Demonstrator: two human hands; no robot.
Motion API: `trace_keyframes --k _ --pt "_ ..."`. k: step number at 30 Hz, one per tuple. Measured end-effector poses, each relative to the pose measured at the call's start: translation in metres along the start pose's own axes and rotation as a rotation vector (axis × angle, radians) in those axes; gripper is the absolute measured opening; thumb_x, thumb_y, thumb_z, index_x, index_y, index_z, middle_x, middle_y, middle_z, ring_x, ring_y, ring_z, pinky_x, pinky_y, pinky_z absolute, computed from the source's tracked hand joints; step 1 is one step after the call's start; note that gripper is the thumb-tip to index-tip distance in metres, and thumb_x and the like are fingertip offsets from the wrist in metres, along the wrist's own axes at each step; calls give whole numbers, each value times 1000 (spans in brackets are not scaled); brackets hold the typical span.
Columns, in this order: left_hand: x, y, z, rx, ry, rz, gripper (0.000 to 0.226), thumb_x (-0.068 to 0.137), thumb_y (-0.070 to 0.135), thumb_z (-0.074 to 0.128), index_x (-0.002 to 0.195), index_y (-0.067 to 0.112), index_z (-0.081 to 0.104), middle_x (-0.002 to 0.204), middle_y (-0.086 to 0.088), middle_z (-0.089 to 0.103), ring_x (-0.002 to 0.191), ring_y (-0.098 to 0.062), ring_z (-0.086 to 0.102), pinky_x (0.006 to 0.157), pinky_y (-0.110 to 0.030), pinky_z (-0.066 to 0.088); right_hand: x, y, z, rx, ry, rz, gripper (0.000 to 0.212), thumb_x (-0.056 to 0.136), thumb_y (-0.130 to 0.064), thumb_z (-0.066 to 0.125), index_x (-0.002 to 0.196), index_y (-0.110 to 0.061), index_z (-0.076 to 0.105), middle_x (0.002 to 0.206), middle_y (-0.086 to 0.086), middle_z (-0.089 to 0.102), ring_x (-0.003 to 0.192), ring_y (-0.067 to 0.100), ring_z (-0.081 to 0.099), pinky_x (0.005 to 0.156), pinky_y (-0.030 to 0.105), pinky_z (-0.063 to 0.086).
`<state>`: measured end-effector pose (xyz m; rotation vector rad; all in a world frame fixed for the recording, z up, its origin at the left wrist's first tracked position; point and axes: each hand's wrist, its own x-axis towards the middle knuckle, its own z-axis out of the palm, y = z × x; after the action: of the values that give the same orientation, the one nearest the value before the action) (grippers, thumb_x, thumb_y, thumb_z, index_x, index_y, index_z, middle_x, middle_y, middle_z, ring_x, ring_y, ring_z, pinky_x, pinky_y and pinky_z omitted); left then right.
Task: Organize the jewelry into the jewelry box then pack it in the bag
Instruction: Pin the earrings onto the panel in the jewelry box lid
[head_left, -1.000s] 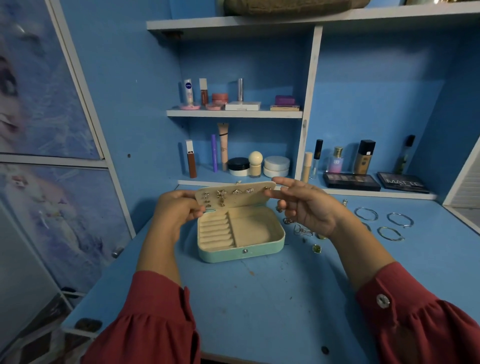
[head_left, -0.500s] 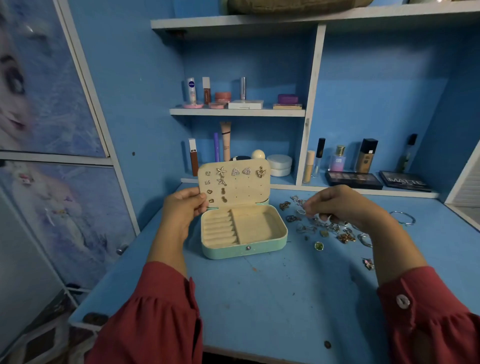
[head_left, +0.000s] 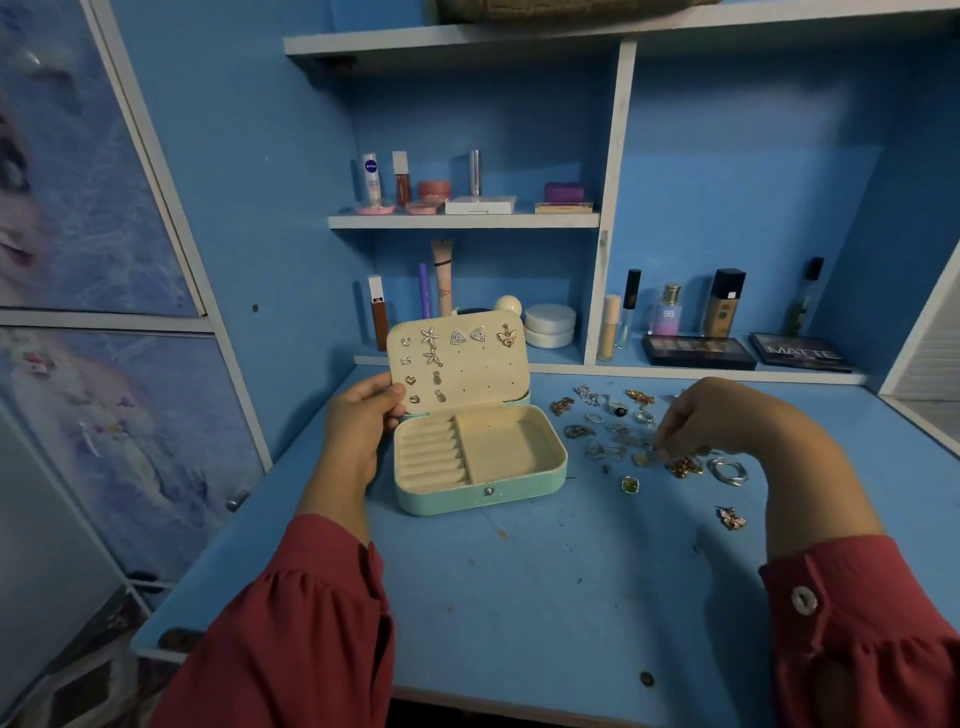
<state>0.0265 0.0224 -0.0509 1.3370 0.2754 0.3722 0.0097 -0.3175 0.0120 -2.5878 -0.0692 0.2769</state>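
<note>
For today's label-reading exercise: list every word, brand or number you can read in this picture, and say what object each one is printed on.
"NIVEA": white tube on the upper shelf.
"MATTE": dark palette at the far right of the lower shelf.
"SB": small perfume bottle.
Print on the other bottles, tubes and the eyeshadow palette is too small or blurred to read.

Single view, head-worn wide-angle camera. Looks forward and down from above the near edge of the blue worktop (head_left: 545, 597), facing the shelf unit (head_left: 462, 221) on the back wall. Close range: both forearms enter from the bottom corners, hands mid-frame. Strong wide-angle bending at the edges; the cabinet door (head_left: 78, 208) at left leans. No second view to overlap.
</note>
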Motion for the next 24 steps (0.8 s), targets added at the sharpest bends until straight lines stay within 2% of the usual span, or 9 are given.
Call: trace_keyframes --k 5,11,14,19,24 --pt "2 -2 0 -15 -4 -2 24 90 -1 58 113 5 65 72 -3 63 56 -7 47 52 -16 46 2 -4 7 -39 -30 -21 6 72 -13 81 73 -15 76 72 2 71 66 12 58 64 24 48" --pt "4 -5 -1 -12 -11 -2 25 90 1 59 114 6 66 64 0 62 53 -6 46 57 -20 45 4 -6 10 -55 -33 -29 11 70 -12 82 67 -19 75 63 -4 67 62 10 55 62 24 45" --pt "4 -5 -1 -17 -13 -2 23 91 1 59 111 7 66 55 6 61 50 -5 45 57 -20 45 3 -6 11 -53 -25 -26 10 70 -13 82 67 -19 75 63 -5 67 64 10 56 62 25 44" --pt "3 -6 -2 -2 -23 20 25 91 1 58 114 5 66 60 3 59 54 -7 45 58 -20 46 4 -7 11 -53 -24 -34 8 73 -13 80 70 -18 75 68 -4 68 66 10 56 59 24 42" --pt "1 -9 0 69 -6 89 27 93 3 56 118 6 65 53 9 55 59 -11 47 66 -26 48 3 -12 13 -42 -24 -73 8 74 -12 79 71 -17 74 69 -1 68 63 11 57 56 21 44"
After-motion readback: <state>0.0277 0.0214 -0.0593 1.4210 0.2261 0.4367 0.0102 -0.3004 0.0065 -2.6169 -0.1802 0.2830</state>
